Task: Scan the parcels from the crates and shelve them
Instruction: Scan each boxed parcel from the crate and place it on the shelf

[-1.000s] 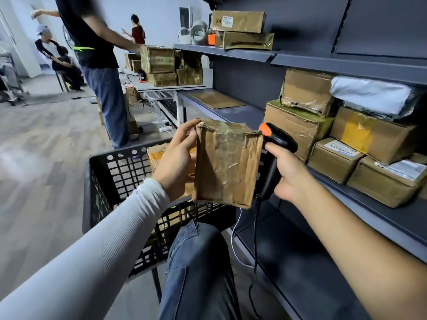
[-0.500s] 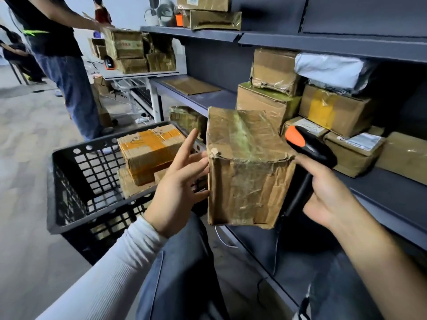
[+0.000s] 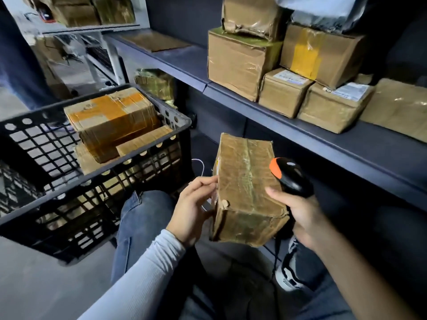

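Two hands meet at a dented, tape-wrapped cardboard parcel above the knees: the left hand pinches its torn edge, the right hand grips a glossy black scanner with its fingertips on the box, near a black lattice plastic crate and a dark shelf of boxes.

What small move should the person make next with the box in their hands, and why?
Probably turn the box with the left hand to bring its label toward the scanner held in the right hand. Only taped cardboard faces up; a slip of label shows on the box's left side.
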